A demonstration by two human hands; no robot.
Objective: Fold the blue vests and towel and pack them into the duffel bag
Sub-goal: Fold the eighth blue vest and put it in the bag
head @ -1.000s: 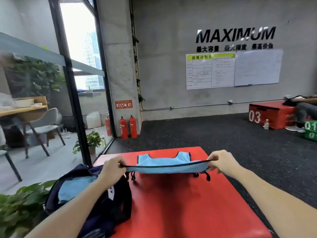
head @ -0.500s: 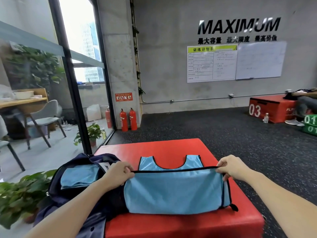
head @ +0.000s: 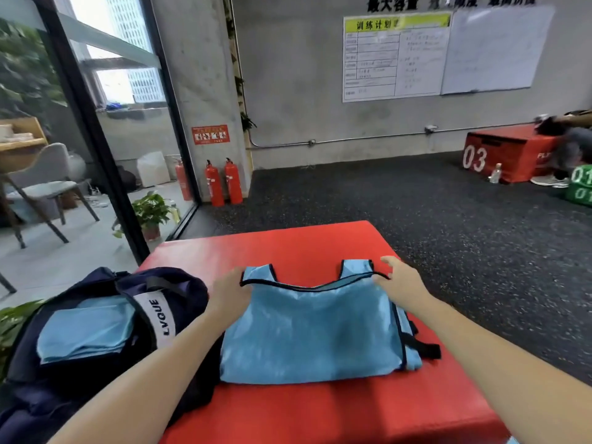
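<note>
Our left hand (head: pixel 229 291) pinches the folded blue vest's (head: pixel 315 334) hem; our right hand (head: pixel 402 282), fingers loose, touches its other corner. The vest lies on the red box (head: pixel 320 415), beside the navy duffel bag (head: pixel 105 318) marked "LVGUE".

Two bare forearms enter from the bottom edge, each ending in a bare hand: the left hand (head: pixel 229 291) and the right hand (head: pixel 402 283). No sleeve covers either arm up to the frame's edge, and no watch, band, ring or glove shows at wrist or fingers. The fingernails look short and plain. The rest of the person lies out of view.
</note>
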